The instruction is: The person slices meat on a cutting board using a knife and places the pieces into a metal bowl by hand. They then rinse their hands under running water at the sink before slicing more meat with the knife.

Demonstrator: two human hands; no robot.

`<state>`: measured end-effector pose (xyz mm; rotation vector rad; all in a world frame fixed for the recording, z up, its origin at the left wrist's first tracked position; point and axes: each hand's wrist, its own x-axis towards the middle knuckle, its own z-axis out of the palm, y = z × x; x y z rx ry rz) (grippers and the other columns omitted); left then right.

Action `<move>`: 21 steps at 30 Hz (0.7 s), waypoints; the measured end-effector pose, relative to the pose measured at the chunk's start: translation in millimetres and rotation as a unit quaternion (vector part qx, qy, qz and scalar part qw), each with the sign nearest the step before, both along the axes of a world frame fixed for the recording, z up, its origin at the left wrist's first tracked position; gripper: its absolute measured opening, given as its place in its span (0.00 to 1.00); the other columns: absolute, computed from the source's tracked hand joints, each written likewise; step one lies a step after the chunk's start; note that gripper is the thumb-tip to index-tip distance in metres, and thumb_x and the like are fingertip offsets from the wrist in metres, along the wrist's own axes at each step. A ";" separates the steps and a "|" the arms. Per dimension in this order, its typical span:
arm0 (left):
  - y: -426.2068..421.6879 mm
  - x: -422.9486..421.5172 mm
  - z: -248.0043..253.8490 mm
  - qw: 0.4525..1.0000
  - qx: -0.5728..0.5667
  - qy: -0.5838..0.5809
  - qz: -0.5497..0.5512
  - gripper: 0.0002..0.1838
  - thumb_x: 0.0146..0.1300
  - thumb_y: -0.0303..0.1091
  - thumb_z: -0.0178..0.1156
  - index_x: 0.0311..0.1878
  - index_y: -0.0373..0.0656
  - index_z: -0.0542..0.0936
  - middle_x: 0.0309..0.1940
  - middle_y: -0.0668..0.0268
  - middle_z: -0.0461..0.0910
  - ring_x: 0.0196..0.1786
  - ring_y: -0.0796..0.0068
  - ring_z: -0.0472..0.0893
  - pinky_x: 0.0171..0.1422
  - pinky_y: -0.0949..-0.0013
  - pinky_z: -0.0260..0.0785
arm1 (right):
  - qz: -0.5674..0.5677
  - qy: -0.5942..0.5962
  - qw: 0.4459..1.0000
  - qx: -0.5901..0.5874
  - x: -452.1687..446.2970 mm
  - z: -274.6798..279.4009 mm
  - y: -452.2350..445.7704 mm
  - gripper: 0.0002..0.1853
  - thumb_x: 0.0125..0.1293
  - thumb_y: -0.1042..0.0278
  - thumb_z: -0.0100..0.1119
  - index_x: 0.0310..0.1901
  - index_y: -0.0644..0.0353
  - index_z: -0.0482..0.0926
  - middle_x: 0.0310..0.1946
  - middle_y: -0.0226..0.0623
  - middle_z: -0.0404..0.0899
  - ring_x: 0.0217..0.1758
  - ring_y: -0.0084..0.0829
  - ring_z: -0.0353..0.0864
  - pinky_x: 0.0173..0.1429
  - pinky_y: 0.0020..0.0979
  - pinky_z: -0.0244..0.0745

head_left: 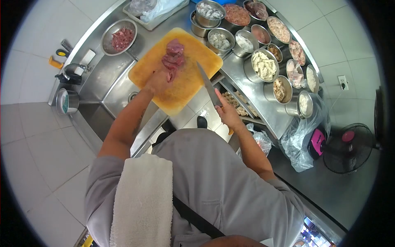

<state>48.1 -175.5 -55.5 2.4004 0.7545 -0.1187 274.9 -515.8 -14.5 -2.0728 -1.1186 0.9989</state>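
Observation:
A yellow-orange cutting board (pixel 189 92) lies across the sink edge. Dark red raw meat (pixel 173 58) rests on it in a few joined pieces. My left hand (pixel 158 82) is on the board at the near end of the meat, its fingers closed on a narrow strip; the fingertips are partly hidden. In my right hand (pixel 227 112), the fingers wrap round the handle of a large knife (pixel 209 85). Its blade points up and away over the board's right side, apart from the meat.
A steel bowl of cut meat (pixel 122 39) stands at the upper left beside the sink (pixel 108 82). Several steel containers (pixel 263 66) of food crowd the right counter. A plastic bag (pixel 302 136) and a black fan (pixel 347 148) are farther right. A white tray (pixel 154 20) sits at the back.

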 end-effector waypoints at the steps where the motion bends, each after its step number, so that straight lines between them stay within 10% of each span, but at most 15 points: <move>1: 0.0 -2.8 -4.8 1.000 0.002 -0.001 0.002 0.14 0.63 0.41 0.72 0.38 0.39 0.87 0.41 0.50 0.92 0.45 0.43 0.90 0.54 0.45 0.82 | 0.002 -0.001 1.000 0.002 0.5 2.5 0.6 0.45 0.85 0.71 0.62 0.92 0.21 0.54 0.55 0.47 0.92 0.30 0.29 0.81 0.40 0.34 0.83; 4: 0.3 -10.9 -1.6 0.994 0.053 -0.097 0.016 0.12 0.64 0.39 0.74 0.39 0.38 0.87 0.39 0.51 0.92 0.41 0.49 0.91 0.50 0.50 0.82 | -0.001 0.059 0.995 -0.084 2.0 5.5 2.3 0.45 0.85 0.71 0.62 0.92 0.22 0.54 0.65 0.52 0.90 0.29 0.29 0.82 0.41 0.34 0.85; 9: 3.5 -19.3 26.4 0.949 -0.268 -0.095 0.139 0.05 0.74 0.33 0.71 0.46 0.42 0.87 0.36 0.69 0.88 0.38 0.77 0.86 0.42 0.66 0.79 | 0.030 0.020 0.998 -0.049 5.4 -4.5 4.0 0.46 0.84 0.64 0.61 0.92 0.14 0.50 0.42 0.56 0.91 0.45 0.51 0.92 0.57 0.49 0.85; 13: 0.0 -21.9 23.3 0.969 -0.171 -0.102 0.144 0.05 0.78 0.34 0.68 0.49 0.43 0.87 0.39 0.69 0.89 0.38 0.78 0.86 0.43 0.67 0.79 | 0.049 0.019 0.996 -0.077 -1.1 13.8 16.5 0.44 0.84 0.62 0.61 0.92 0.15 0.51 0.39 0.56 0.90 0.45 0.54 0.92 0.57 0.52 0.84; 15: -5.8 -20.9 36.4 0.891 -0.393 -0.191 0.123 0.06 0.80 0.34 0.67 0.50 0.43 0.86 0.40 0.67 0.90 0.39 0.79 0.86 0.44 0.68 0.79 | 0.060 0.021 0.996 -0.066 -3.1 11.7 21.8 0.45 0.84 0.63 0.61 0.92 0.15 0.51 0.37 0.56 0.89 0.44 0.55 0.92 0.56 0.53 0.84; 19: -19.1 -19.9 46.9 0.858 -0.455 -0.215 0.104 0.06 0.80 0.29 0.66 0.49 0.36 0.86 0.40 0.65 0.89 0.40 0.74 0.89 0.42 0.67 0.78 | 0.077 0.027 0.994 -0.077 -5.4 10.8 32.3 0.45 0.84 0.62 0.61 0.92 0.15 0.51 0.38 0.57 0.89 0.44 0.55 0.92 0.55 0.53 0.84; 21: -25.6 -30.0 47.6 0.946 -0.287 -0.118 0.092 0.08 0.77 0.31 0.69 0.47 0.35 0.89 0.40 0.63 0.91 0.41 0.73 0.90 0.44 0.66 0.80 | 0.113 0.000 0.992 -0.048 -6.2 4.7 36.9 0.45 0.84 0.63 0.60 0.92 0.15 0.50 0.39 0.59 0.89 0.45 0.58 0.92 0.55 0.55 0.84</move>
